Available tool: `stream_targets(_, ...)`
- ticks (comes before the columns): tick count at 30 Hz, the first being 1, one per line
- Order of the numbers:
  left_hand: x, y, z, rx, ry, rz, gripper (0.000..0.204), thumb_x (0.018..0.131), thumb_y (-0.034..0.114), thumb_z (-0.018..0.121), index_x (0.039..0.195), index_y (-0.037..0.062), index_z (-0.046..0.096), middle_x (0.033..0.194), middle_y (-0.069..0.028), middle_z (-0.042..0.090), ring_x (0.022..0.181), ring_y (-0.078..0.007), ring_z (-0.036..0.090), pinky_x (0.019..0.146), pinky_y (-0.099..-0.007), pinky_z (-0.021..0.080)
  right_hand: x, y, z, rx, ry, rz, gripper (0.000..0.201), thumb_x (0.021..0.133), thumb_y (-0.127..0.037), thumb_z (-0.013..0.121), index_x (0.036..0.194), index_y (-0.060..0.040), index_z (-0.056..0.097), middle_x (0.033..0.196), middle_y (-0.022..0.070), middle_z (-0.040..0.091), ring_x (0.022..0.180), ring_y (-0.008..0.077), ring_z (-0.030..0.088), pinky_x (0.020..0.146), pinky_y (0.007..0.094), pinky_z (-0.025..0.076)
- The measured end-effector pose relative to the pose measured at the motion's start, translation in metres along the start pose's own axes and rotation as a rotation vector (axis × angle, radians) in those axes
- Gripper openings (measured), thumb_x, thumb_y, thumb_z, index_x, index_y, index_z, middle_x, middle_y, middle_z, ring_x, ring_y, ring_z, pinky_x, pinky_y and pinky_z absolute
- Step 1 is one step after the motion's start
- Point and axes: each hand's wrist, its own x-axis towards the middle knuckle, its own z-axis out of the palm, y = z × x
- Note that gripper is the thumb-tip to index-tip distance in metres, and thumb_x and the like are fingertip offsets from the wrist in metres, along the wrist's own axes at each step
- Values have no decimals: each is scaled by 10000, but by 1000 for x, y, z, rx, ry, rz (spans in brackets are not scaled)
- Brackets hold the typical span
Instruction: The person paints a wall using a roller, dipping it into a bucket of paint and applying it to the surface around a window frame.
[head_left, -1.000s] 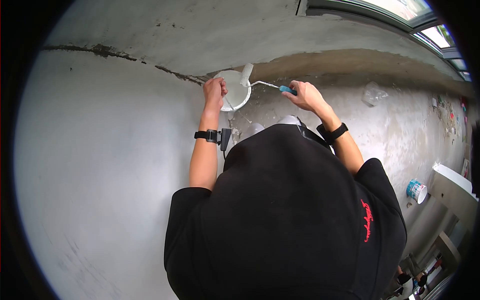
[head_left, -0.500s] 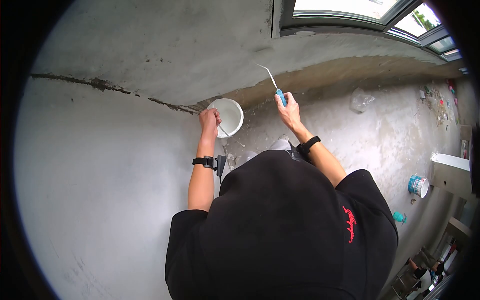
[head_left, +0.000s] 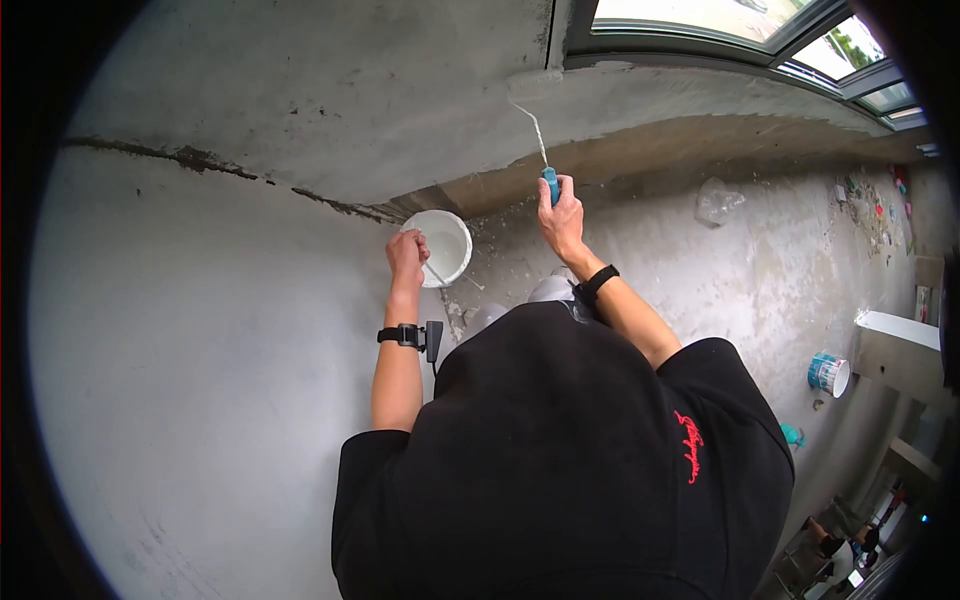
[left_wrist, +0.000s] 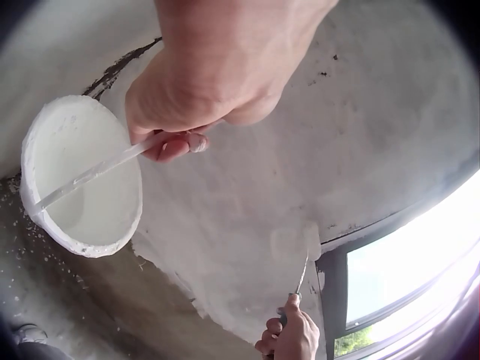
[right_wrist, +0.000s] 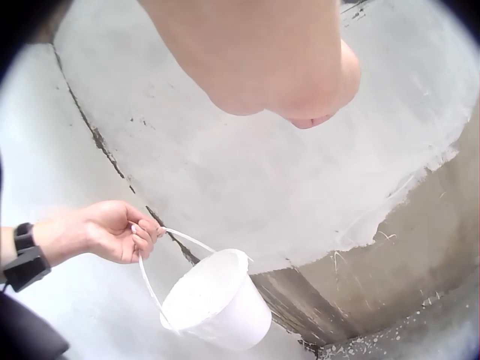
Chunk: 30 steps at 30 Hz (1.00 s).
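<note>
The left hand (head_left: pixel 407 258) grips the thin white handle (left_wrist: pixel 97 171) of a white bucket (right_wrist: pixel 238 315), which hangs tilted from it and has pale paint (left_wrist: pixel 82 184) inside. The right hand (head_left: pixel 562 222) holds the blue grip (head_left: pixel 550 186) of a paint roller, raised toward the wall beside the window. In the left wrist view the white roller head (left_wrist: pixel 312 240) lies against the wall near the window frame's corner, right hand (left_wrist: pixel 296 337) below it. In the right wrist view, what the right hand (right_wrist: pixel 292 82) holds is hidden.
A grey wall (head_left: pixel 400 90) has a brown unpainted band (head_left: pixel 640 150) low down and a dark crack at the left. Window frames (head_left: pixel 690 50) stand at the upper right. A clear plastic bag (head_left: pixel 718 203), a blue-and-white bucket (head_left: pixel 828 374) and scattered debris lie on the floor.
The right hand has lifted the roller from the bucket up to the wall near the window. The left hand still holds the bucket. The head view has shifted.
</note>
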Motion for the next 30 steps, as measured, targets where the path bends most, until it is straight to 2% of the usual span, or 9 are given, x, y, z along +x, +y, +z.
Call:
stream_targets(6,0,3,1,-13,24,-4,103,826,50,566,759,58,488,621,-27,503,474,-100,440,423,-225,367,6,13,3,-99,-79,25,261,942,-309,525,971,-52,493,681,263,609,674,468,607,576,533,471)
stream_targets(14,-5,8,1,0,28,16,112,824,53,564,747,58,483,622,-34,507,468,-104,442,421,-234,366,3,34,5,-198,-165,102,324,946,-338,504,943,-14,504,676,279,596,683,491,587,609,546,452)
stream_targets(19,-4,6,2,24,1,0,112,825,53,559,746,61,480,622,-30,508,467,-103,445,420,-235,368,2,36,-8,-212,-154,63,328,943,-358,503,937,-30,500,677,276,606,669,483,598,596,548,476)
stream_targets(24,-4,7,7,20,14,3,108,831,61,554,752,64,479,622,-22,506,468,-98,443,419,-230,366,-8,18,-29,-169,-77,-66,274,940,-316,531,954,-43,501,667,253,610,644,460,601,558,531,473)
stream_targets(30,-9,6,3,15,4,15,101,828,63,564,762,63,488,622,-19,504,471,-95,443,424,-224,368,4,-3,-25,-153,-62,-64,247,940,-302,533,958,-59,493,648,234,606,628,452,602,530,521,471)
